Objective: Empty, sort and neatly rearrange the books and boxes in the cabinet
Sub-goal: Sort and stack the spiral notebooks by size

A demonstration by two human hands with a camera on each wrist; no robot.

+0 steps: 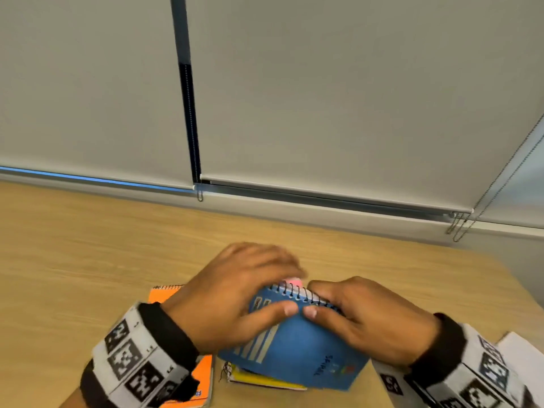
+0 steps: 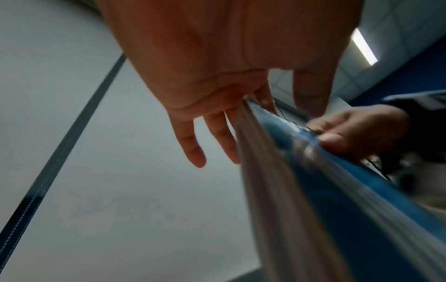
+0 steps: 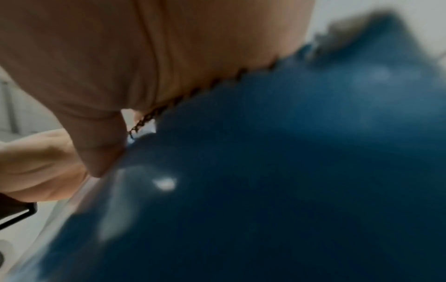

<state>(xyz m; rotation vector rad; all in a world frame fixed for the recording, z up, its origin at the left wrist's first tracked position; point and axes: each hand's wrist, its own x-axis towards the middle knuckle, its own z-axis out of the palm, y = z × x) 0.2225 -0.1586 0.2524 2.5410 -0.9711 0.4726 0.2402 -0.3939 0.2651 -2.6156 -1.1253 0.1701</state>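
A blue spiral notebook (image 1: 297, 346) is held over the wooden counter (image 1: 88, 260), near its front edge, with the wire binding (image 1: 300, 294) turned away from the person. The notebook is tilted, its far bound edge raised. It is grasped by both hands. The left hand (image 1: 235, 293) is curled around the left part of the bound edge, with the thumb pressed on the cover and the fingers (image 2: 190, 145) passed behind the pages. The right hand (image 1: 362, 316) is closed on the right part of the same edge, with the thumb laid on the cover just beside the left thumb. A pink tab (image 1: 294, 280) is seen at the top of the binding, between the hands.

Beneath the blue notebook, a yellow book (image 1: 265, 379) is lying flat on the counter and is largely covered. An orange spiral notebook (image 1: 203, 375) is lying just to its left, partly hidden by the left wrist. A white sheet (image 1: 521, 351) is visible at the right edge, beside the right wrist.

Marker bands (image 1: 132, 357) are worn on both wrists. Closed roller blinds (image 1: 323, 98) are located behind the counter. The right wrist view is heavily blurred.
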